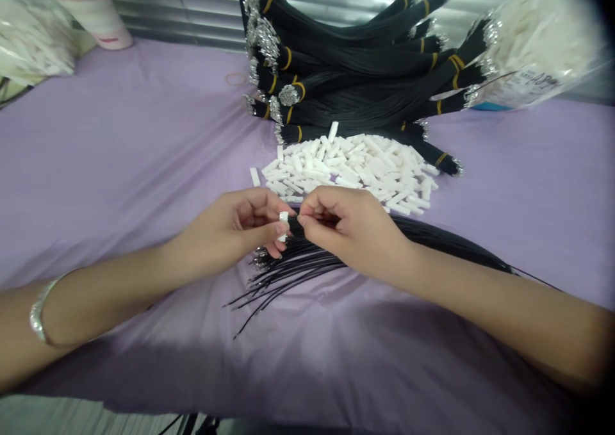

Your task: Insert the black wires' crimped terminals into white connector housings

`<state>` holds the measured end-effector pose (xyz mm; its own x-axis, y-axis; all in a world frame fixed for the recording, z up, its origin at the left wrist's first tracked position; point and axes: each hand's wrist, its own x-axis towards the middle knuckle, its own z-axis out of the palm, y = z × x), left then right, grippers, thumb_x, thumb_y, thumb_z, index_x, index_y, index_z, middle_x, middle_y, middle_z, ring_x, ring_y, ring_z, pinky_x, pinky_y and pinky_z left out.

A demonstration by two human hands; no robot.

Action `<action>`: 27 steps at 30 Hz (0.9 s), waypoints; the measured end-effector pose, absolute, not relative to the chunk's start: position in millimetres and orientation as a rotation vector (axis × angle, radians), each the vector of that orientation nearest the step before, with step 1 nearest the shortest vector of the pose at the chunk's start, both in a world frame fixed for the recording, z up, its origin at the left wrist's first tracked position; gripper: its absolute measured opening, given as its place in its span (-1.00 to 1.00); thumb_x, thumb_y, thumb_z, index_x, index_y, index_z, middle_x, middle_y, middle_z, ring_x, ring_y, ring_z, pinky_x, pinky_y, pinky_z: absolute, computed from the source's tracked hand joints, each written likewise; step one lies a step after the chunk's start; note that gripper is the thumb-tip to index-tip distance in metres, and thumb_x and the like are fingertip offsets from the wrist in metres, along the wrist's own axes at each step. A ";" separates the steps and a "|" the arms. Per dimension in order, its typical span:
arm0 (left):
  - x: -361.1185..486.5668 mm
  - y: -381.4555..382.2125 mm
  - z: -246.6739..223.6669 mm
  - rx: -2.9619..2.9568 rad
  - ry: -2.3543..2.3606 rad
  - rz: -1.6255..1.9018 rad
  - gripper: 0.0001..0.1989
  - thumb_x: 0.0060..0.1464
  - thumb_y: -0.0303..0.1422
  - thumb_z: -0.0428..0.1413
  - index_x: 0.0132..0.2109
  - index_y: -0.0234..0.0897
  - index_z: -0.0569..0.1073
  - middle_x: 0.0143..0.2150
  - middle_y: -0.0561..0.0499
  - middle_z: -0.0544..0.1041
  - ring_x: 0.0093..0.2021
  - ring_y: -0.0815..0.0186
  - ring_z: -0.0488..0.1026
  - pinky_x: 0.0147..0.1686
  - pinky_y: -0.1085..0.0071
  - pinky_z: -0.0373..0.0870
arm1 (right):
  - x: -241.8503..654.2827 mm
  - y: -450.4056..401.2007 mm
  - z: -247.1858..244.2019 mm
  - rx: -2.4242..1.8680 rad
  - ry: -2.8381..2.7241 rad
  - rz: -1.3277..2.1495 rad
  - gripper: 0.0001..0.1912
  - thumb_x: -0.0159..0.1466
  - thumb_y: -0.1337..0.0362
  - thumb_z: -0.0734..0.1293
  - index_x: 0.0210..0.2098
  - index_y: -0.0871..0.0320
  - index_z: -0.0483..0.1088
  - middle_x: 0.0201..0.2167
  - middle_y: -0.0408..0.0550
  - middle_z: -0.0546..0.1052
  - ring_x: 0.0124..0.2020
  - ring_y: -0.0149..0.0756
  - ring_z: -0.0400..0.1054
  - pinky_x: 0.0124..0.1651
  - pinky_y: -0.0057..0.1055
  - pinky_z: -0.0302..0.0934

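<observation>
Between the thumb and fingers of my left hand point(240, 227) is a small white connector point(283, 226), held upright. Close to its right side, my right hand point(350, 223) is pinched around the end of a thin black wire, mostly hidden by the fingertips. Under both hands lies a loose bunch of black wires point(288, 262) with metal tips fanned out at the left. Just behind the hands, a heap of white connectors point(355, 166) is spread on the purple cloth.
Black wire bundles point(355, 63) tied with yellow bands are stacked at the back. A clear bag of white parts point(538, 44) stands at the back right, another bag point(33, 38) at the far left beside a pink and white cup point(91, 6). Purple cloth point(120, 140) covers the table.
</observation>
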<state>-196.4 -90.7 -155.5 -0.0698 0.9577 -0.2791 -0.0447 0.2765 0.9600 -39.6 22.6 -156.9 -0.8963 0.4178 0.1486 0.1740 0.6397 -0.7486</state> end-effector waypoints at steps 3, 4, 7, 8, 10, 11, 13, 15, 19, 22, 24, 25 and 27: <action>-195.6 -89.5 -155.1 0.874 1.347 1.075 -0.87 0.03 -0.52 0.14 -0.23 -0.41 0.37 -0.46 0.04 0.47 -0.47 0.43 0.45 -0.45 0.53 0.48 | -35.9 20.4 -148.2 -0.335 -2.615 0.809 -0.92 0.20 0.41 0.24 -0.36 0.27 0.37 -0.42 -0.09 0.39 -0.36 -0.44 0.24 -0.27 -0.48 0.13; -195.9 -88.8 -155.1 0.854 1.339 1.085 -0.88 0.04 -0.54 0.13 -0.23 -0.41 0.37 -0.46 0.04 0.47 -0.47 0.44 0.45 -0.44 0.53 0.48 | -34.1 18.0 -144.6 -0.262 -2.621 0.719 -0.90 0.20 0.42 0.25 -0.31 0.29 0.39 -0.33 -0.03 0.39 -0.28 -0.40 0.25 -0.19 -0.45 0.14; -198.6 -87.1 -156.8 0.807 1.307 1.133 -0.89 0.06 -0.52 0.11 -0.21 -0.39 0.37 -0.44 0.06 0.49 -0.49 0.48 0.46 -0.44 0.58 0.45 | -30.4 6.5 -139.7 0.005 -2.722 0.710 -0.87 0.24 0.38 0.25 -0.30 0.26 0.43 -0.26 0.00 0.37 -0.21 -0.37 0.22 -0.11 -0.43 0.14; -199.7 -86.9 -157.8 0.797 1.297 1.147 -0.89 0.07 -0.51 0.11 -0.20 -0.38 0.38 -0.43 0.07 0.49 -0.49 0.49 0.46 -0.44 0.60 0.43 | -30.2 2.1 -141.2 0.099 -2.782 0.757 -0.85 0.26 0.36 0.24 -0.35 0.25 0.44 -0.29 -0.02 0.38 -0.24 -0.37 0.22 -0.12 -0.43 0.14; -201.6 -87.0 -159.8 0.785 1.283 1.162 -0.88 0.07 -0.49 0.12 -0.20 -0.37 0.39 -0.43 0.09 0.49 -0.50 0.51 0.46 -0.44 0.62 0.42 | -31.4 -5.1 -147.5 0.221 -2.881 0.820 -0.82 0.27 0.34 0.24 -0.39 0.23 0.45 -0.32 -0.05 0.39 -0.25 -0.35 0.22 -0.10 -0.40 0.14; -202.2 -87.3 -160.7 0.784 1.277 1.165 -0.88 0.07 -0.49 0.12 -0.20 -0.37 0.39 -0.43 0.09 0.48 -0.49 0.51 0.46 -0.44 0.63 0.42 | -32.3 -7.6 -150.9 0.234 -2.913 0.836 -0.82 0.27 0.34 0.24 -0.39 0.24 0.45 -0.32 -0.05 0.40 -0.24 -0.34 0.21 -0.09 -0.37 0.13; -202.7 -87.8 -161.9 0.786 1.275 1.169 -0.87 0.06 -0.48 0.14 -0.20 -0.37 0.39 -0.41 0.09 0.49 -0.47 0.51 0.46 -0.41 0.62 0.43 | -34.0 -10.1 -154.8 0.207 -2.950 0.877 -0.82 0.27 0.36 0.23 -0.38 0.24 0.44 -0.31 -0.05 0.40 -0.23 -0.32 0.21 -0.07 -0.35 0.12; -202.7 -87.9 -162.4 0.787 1.273 1.159 -0.86 0.05 -0.49 0.14 -0.20 -0.37 0.39 -0.40 0.09 0.49 -0.46 0.51 0.46 -0.39 0.62 0.44 | -34.3 -9.5 -152.7 0.169 -2.964 0.969 -0.84 0.27 0.38 0.23 -0.38 0.25 0.43 -0.30 -0.05 0.39 -0.21 -0.34 0.20 -0.06 -0.37 0.11; -202.4 -87.9 -162.0 0.789 1.247 1.158 -0.87 0.07 -0.50 0.12 -0.18 -0.37 0.37 -0.39 0.07 0.50 -0.43 0.49 0.48 -0.37 0.60 0.45 | -31.4 -1.6 -139.6 -0.024 -2.828 1.298 -0.91 0.27 0.40 0.21 -0.35 0.25 0.33 -0.35 -0.10 0.35 -0.28 -0.46 0.21 -0.20 -0.52 0.14; -202.2 -88.6 -160.8 0.829 1.247 1.130 -0.85 0.07 -0.49 0.12 -0.17 -0.37 0.38 -0.34 0.02 0.52 -0.38 0.44 0.49 -0.32 0.54 0.48 | -31.0 7.1 -138.6 -0.300 -2.573 1.354 -0.92 0.29 0.39 0.16 -0.33 0.22 0.24 -0.48 -0.20 0.28 -0.50 -0.55 0.11 -0.43 -0.58 0.06; -202.0 -89.0 -160.0 0.863 1.257 1.109 -0.85 0.08 -0.48 0.11 -0.16 -0.38 0.38 -0.34 0.01 0.52 -0.37 0.41 0.49 -0.31 0.49 0.50 | -32.9 11.9 -143.7 -0.397 -2.473 1.274 -0.92 0.27 0.41 0.15 -0.35 0.22 0.23 -0.50 -0.21 0.27 -0.51 -0.56 0.10 -0.44 -0.59 0.05; -201.9 -89.1 -159.9 0.878 1.261 1.107 -0.86 0.08 -0.47 0.11 -0.17 -0.39 0.38 -0.36 0.01 0.51 -0.37 0.40 0.49 -0.31 0.48 0.50 | -34.2 13.5 -146.8 -0.417 -2.458 1.227 -0.92 0.26 0.42 0.16 -0.37 0.22 0.24 -0.51 -0.21 0.27 -0.51 -0.56 0.11 -0.43 -0.59 0.05; -201.9 -89.1 -160.1 0.897 1.265 1.107 -0.86 0.08 -0.47 0.11 -0.17 -0.40 0.38 -0.38 0.02 0.50 -0.37 0.40 0.49 -0.32 0.48 0.51 | -36.8 15.3 -152.6 -0.432 -2.460 1.152 -0.91 0.22 0.43 0.18 -0.41 0.24 0.26 -0.54 -0.21 0.26 -0.52 -0.56 0.12 -0.44 -0.59 0.04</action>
<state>-201.9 -89.1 -160.1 -0.0337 0.9640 -0.2637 -0.1336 0.2571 0.9571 -36.8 15.3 -152.6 -0.8769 0.4303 0.2143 0.1109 0.6148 -0.7808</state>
